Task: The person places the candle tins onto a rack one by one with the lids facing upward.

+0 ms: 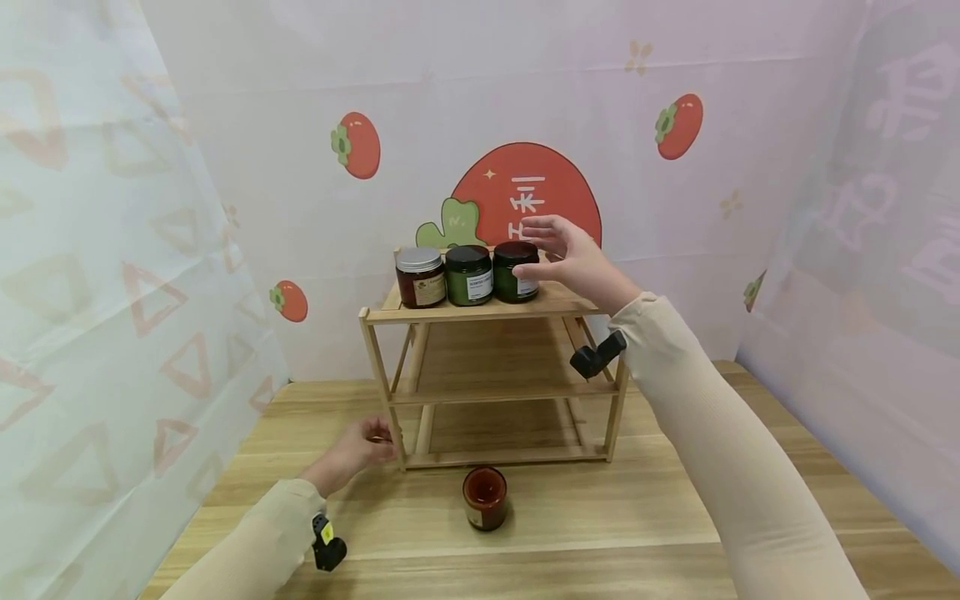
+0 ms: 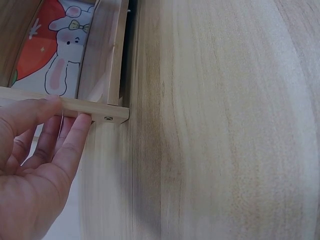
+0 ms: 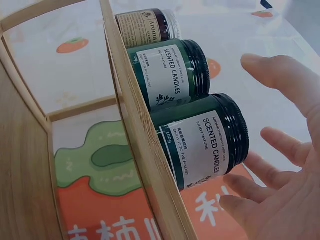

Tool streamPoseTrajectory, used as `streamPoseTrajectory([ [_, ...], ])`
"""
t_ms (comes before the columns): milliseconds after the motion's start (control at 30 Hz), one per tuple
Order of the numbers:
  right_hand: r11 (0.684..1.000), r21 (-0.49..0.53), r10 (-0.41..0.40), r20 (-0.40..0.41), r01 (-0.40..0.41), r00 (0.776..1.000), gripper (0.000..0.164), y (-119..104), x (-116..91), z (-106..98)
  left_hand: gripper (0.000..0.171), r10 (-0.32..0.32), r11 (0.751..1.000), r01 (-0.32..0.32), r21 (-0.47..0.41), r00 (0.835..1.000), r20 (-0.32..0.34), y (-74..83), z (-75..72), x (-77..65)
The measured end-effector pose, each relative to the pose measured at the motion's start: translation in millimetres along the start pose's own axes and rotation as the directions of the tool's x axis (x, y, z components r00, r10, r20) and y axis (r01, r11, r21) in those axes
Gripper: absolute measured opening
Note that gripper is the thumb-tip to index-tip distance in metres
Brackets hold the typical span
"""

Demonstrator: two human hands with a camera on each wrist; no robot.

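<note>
A wooden shelf rack stands on the table, its lower left front post between the thumb and fingers of my left hand. The left wrist view shows the thumb on one side of that post and fingertips on the other. Three lidded candle jars line the top shelf: an amber jar with a silver lid, a green jar in the middle and another green jar at the right. Around this right jar's lid my right hand hovers, fingers spread, gripping nothing.
On the table, in front of the rack, stands a reddish-brown glass jar without a lid. A printed cloth backdrop with persimmons hangs behind, and cloth sides flank the table.
</note>
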State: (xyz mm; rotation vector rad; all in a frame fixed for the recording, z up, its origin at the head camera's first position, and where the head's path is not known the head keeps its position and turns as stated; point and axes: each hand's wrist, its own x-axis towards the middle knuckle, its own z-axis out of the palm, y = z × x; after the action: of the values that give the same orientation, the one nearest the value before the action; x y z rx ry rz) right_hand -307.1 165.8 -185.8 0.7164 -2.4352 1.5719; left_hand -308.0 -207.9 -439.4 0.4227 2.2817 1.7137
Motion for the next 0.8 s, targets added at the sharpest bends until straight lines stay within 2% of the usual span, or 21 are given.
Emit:
streamPoseTrajectory([
  [300,0.999,0.009,-0.038,-0.026,0.039,0.999,0.068,1,-11,-1,0.035,-0.022,1.000,0.022,-0.004,1.000,-0.003,-2.3,0.8,0.1],
  [633,0.992,0.073,-0.101,-0.069,0.106,0.993,0.063,1,-25,-5,0.035,-0.016,0.999,0.016,-0.036,1.000,0.009,-2.0,-0.2,0.4],
  [800,0.984,0.102,-0.141,-0.062,0.147,0.988,0.065,-5,-38,-4,0.035,-0.014,0.999,0.015,-0.032,1.000,0.011,-0.6,-0.6,0.3],
])
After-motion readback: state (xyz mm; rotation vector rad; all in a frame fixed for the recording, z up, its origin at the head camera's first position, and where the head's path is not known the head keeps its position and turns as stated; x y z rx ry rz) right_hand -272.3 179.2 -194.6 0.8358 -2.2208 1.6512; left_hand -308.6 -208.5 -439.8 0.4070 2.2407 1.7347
